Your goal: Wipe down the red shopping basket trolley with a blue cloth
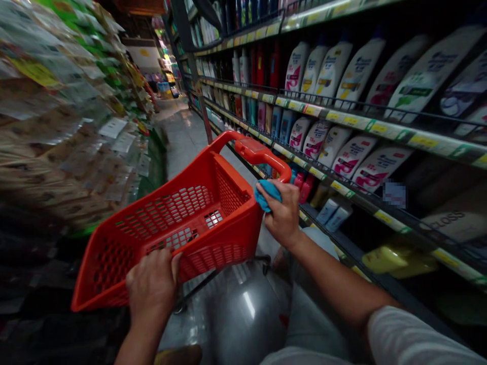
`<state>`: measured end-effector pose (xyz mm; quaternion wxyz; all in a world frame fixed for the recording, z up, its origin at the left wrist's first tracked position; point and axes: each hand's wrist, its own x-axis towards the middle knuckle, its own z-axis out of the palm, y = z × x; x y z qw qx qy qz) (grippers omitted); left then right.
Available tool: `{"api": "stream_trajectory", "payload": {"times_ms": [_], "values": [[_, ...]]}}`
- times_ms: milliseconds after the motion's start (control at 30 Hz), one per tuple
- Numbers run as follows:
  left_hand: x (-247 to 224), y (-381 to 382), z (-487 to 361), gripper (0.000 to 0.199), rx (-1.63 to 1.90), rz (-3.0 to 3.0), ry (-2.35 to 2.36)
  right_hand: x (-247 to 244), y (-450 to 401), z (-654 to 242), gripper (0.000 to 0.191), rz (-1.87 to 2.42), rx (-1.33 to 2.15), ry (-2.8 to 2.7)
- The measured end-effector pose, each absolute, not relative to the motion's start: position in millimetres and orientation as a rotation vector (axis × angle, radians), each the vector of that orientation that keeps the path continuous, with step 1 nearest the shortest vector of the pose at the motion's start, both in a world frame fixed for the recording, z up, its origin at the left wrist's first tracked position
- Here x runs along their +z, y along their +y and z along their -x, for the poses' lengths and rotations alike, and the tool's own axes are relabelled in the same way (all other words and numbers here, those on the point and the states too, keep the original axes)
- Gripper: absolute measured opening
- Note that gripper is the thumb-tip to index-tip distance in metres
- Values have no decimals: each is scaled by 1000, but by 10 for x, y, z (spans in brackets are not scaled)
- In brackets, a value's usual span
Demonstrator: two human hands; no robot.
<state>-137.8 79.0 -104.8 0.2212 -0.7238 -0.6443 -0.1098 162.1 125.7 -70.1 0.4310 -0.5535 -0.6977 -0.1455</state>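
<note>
A red plastic shopping cart (pixel 224 238) stands at an angle in front of me, its perforated basket showing nothing inside. My left hand (pixel 154 284) grips the near side rim of the basket, fingers curled over the edge. In my right hand (pixel 283 210) is a bunched blue cloth (pixel 268 195), pressed at the basket's corner just below the cart's handle (pixel 262 153). The right fingers are closed around the cloth.
Shelves (pixel 342 119) on the right hold rows of shampoo bottles (pixel 359 68). Hanging packaged goods (pixel 57 126), blurred, line the left side. A grey floor aisle (pixel 180 132) runs ahead between them. Yellow bottles (pixel 384 258) lie on the bottom right shelf.
</note>
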Motion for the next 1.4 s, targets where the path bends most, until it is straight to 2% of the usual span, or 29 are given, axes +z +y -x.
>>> {"api": "stream_trajectory", "payload": {"times_ms": [100, 200, 300, 467, 667, 833, 1033, 1233, 1400], "values": [[-1073, 779, 1384, 37, -337, 2001, -1817, -844, 1366, -1570, 57, 1488, -326, -1576], [-1074, 776, 1313, 37, -400, 2014, -1824, -1011, 1417, -1469, 61, 1440, -238, -1770], [-1050, 730, 1309, 38, -415, 2061, -1793, -1067, 1557, -1535, 54, 1375, -183, -1777], [-1035, 627, 1403, 36, -321, 2040, -1885, -1049, 1820, -1543, 43, 1474, -119, -1289], [-1083, 655, 1336, 34, -415, 2012, -1909, -1164, 1685, -1203, 37, 1159, -12, -1942], [-1126, 668, 1226, 32, -423, 2002, -1918, -1260, 1795, -1048, 33, 1432, -37, -1444], [-1123, 699, 1161, 33, -319, 1965, -2037, -1664, 1753, -706, 32, 1066, -94, -1733], [-1114, 705, 1119, 34, -261, 1936, -2047, -1799, 1885, -800, 38, 1324, -52, -1372], [-1132, 711, 1100, 33, -276, 1903, -1989, -2024, 1633, -753, 40, 1150, 77, -1782]]}}
